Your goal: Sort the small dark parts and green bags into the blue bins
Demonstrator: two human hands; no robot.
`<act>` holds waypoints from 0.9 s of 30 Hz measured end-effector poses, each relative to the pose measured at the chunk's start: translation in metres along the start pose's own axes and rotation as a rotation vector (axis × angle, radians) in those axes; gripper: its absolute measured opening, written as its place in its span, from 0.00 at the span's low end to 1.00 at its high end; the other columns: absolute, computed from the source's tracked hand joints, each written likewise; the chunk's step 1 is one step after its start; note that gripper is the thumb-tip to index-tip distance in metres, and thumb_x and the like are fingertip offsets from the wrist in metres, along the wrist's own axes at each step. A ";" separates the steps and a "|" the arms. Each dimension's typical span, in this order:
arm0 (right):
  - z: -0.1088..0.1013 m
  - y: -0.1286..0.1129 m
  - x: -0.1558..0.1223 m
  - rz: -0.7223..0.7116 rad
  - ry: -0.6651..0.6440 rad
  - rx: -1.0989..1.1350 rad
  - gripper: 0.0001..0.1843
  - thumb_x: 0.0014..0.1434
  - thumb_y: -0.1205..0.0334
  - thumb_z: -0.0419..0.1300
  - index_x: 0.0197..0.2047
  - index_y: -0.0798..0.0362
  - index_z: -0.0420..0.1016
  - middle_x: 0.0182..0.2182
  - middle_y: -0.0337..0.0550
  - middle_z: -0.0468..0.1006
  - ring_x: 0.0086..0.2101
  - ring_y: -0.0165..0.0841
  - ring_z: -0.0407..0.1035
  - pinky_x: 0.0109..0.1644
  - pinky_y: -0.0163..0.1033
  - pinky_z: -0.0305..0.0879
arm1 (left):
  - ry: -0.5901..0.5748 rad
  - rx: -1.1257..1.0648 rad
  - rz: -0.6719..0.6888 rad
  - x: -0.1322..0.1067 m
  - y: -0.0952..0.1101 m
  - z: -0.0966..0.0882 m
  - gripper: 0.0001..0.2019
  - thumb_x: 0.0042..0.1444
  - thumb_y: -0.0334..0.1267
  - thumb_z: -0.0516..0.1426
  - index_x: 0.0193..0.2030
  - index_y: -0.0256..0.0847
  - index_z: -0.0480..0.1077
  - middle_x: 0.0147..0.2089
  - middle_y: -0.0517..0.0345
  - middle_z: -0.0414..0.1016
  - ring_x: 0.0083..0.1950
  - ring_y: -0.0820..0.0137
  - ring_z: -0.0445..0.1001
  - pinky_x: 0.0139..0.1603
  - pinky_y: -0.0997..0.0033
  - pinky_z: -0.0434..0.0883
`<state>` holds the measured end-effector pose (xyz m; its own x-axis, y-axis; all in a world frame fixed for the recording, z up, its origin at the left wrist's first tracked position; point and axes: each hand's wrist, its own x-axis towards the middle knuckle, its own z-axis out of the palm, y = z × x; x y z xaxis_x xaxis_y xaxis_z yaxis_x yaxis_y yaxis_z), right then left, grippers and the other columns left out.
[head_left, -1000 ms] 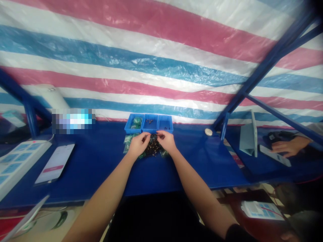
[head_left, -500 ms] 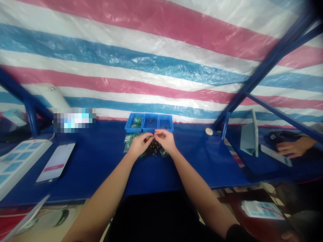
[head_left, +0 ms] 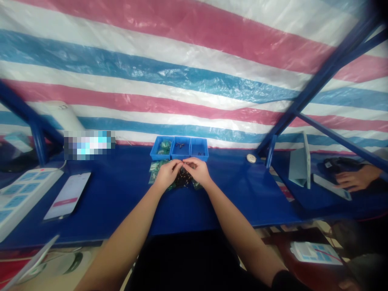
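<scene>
My left hand [head_left: 166, 173] and my right hand [head_left: 197, 169] meet fingertip to fingertip, both pinched closed. Whatever sits between the fingertips is too small to make out. Beneath them lies a heap of small black parts with brassy glints [head_left: 183, 178]. Green circuit boards [head_left: 154, 166] stick out at the left of the heap. Just behind the hands stand three joined blue bins: the left bin [head_left: 154, 155] contains green pieces, the middle bin [head_left: 181, 155] a few small dark parts, and the right bin [head_left: 199, 145] a few tiny dark pieces.
On the blue table [head_left: 242, 194] to the left lie a phone [head_left: 67, 196] and a white power strip [head_left: 26, 194]. A round whitish object [head_left: 251, 158] is at the right, near a blue frame post [head_left: 270, 151]. Further right, another person's hand [head_left: 357, 178] is by a tablet stand [head_left: 299, 165].
My right hand has shifted slightly left, and its fingertips have closed in against those of my left hand. More of the right bin now shows. My left hand has hardly moved.
</scene>
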<state>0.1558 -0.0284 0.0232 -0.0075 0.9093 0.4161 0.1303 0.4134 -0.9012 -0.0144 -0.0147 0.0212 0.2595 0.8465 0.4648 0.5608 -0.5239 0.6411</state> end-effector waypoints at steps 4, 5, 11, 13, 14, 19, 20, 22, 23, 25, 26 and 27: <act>-0.001 0.002 0.001 0.007 0.039 -0.001 0.12 0.56 0.56 0.64 0.42 0.50 0.81 0.40 0.44 0.82 0.37 0.35 0.76 0.46 0.41 0.74 | 0.029 -0.021 -0.022 -0.001 0.001 0.000 0.16 0.63 0.49 0.53 0.49 0.44 0.73 0.38 0.58 0.79 0.33 0.70 0.75 0.38 0.72 0.70; -0.001 0.003 0.001 0.017 0.045 0.002 0.12 0.56 0.56 0.64 0.42 0.50 0.81 0.40 0.44 0.82 0.38 0.35 0.76 0.46 0.41 0.74 | 0.036 -0.021 -0.021 -0.001 0.002 0.000 0.16 0.62 0.49 0.53 0.50 0.44 0.73 0.36 0.58 0.79 0.32 0.70 0.75 0.37 0.72 0.70; -0.001 0.004 0.002 0.069 0.077 0.004 0.13 0.55 0.54 0.65 0.41 0.51 0.81 0.39 0.43 0.83 0.36 0.36 0.77 0.46 0.42 0.74 | 0.057 -0.012 -0.001 -0.001 0.001 0.000 0.15 0.62 0.49 0.53 0.48 0.44 0.74 0.31 0.60 0.76 0.29 0.71 0.73 0.35 0.72 0.70; -0.001 0.002 0.002 0.065 0.072 0.008 0.13 0.54 0.54 0.65 0.41 0.51 0.81 0.38 0.43 0.83 0.36 0.36 0.77 0.45 0.42 0.74 | 0.057 -0.014 0.000 -0.001 0.000 0.001 0.15 0.62 0.48 0.53 0.49 0.44 0.74 0.31 0.60 0.77 0.29 0.71 0.73 0.34 0.72 0.70; -0.001 0.001 0.001 0.060 0.069 0.012 0.13 0.54 0.54 0.65 0.41 0.51 0.81 0.38 0.43 0.83 0.36 0.36 0.77 0.45 0.42 0.74 | 0.060 -0.016 0.005 -0.001 0.000 0.001 0.15 0.62 0.48 0.53 0.50 0.45 0.73 0.32 0.60 0.77 0.30 0.71 0.73 0.35 0.72 0.70; 0.001 -0.001 0.000 0.062 0.049 0.029 0.13 0.54 0.54 0.65 0.41 0.51 0.81 0.38 0.44 0.83 0.37 0.37 0.77 0.45 0.42 0.74 | 0.046 -0.009 0.018 -0.001 0.001 0.000 0.13 0.63 0.46 0.53 0.46 0.44 0.74 0.40 0.57 0.79 0.35 0.70 0.76 0.39 0.72 0.71; 0.001 0.000 0.000 0.068 0.041 0.033 0.14 0.54 0.54 0.65 0.42 0.51 0.81 0.37 0.44 0.83 0.37 0.36 0.77 0.45 0.42 0.74 | 0.038 -0.005 0.011 0.000 0.001 0.000 0.13 0.63 0.46 0.52 0.46 0.44 0.74 0.40 0.57 0.79 0.35 0.69 0.76 0.39 0.72 0.70; 0.002 0.001 -0.001 0.074 0.023 0.033 0.15 0.54 0.54 0.65 0.43 0.52 0.81 0.37 0.44 0.82 0.37 0.36 0.77 0.45 0.42 0.74 | 0.028 -0.002 0.003 0.000 0.002 -0.001 0.13 0.64 0.46 0.51 0.46 0.44 0.73 0.41 0.57 0.79 0.35 0.69 0.76 0.40 0.72 0.70; 0.002 0.002 -0.001 0.071 0.015 0.027 0.15 0.54 0.54 0.65 0.43 0.52 0.80 0.37 0.45 0.82 0.37 0.36 0.77 0.46 0.42 0.74 | 0.022 -0.001 0.001 0.000 0.002 -0.001 0.13 0.64 0.46 0.50 0.46 0.44 0.73 0.41 0.57 0.79 0.35 0.69 0.76 0.40 0.72 0.70; 0.002 0.003 -0.001 0.061 0.011 0.007 0.15 0.54 0.55 0.65 0.44 0.52 0.80 0.38 0.44 0.82 0.36 0.35 0.77 0.46 0.42 0.74 | 0.007 0.005 -0.003 0.000 0.003 -0.002 0.14 0.65 0.46 0.50 0.45 0.44 0.73 0.38 0.58 0.79 0.34 0.70 0.76 0.40 0.72 0.70; 0.002 0.004 -0.001 0.057 0.011 -0.001 0.15 0.54 0.55 0.65 0.44 0.52 0.80 0.38 0.44 0.82 0.36 0.35 0.77 0.46 0.41 0.74 | -0.001 0.009 -0.004 0.000 0.003 -0.002 0.14 0.65 0.46 0.50 0.45 0.43 0.72 0.37 0.58 0.78 0.33 0.70 0.75 0.39 0.72 0.70; 0.002 0.004 -0.001 0.053 0.011 -0.008 0.15 0.54 0.55 0.65 0.44 0.52 0.80 0.38 0.44 0.82 0.36 0.35 0.77 0.46 0.41 0.74 | -0.006 0.014 -0.005 0.000 0.003 -0.003 0.14 0.65 0.47 0.49 0.44 0.43 0.72 0.35 0.58 0.78 0.32 0.70 0.75 0.39 0.73 0.70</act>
<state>0.1539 -0.0281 0.0191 0.0105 0.9294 0.3689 0.1381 0.3640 -0.9211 -0.0148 -0.0169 0.0246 0.2610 0.8498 0.4579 0.5729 -0.5181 0.6351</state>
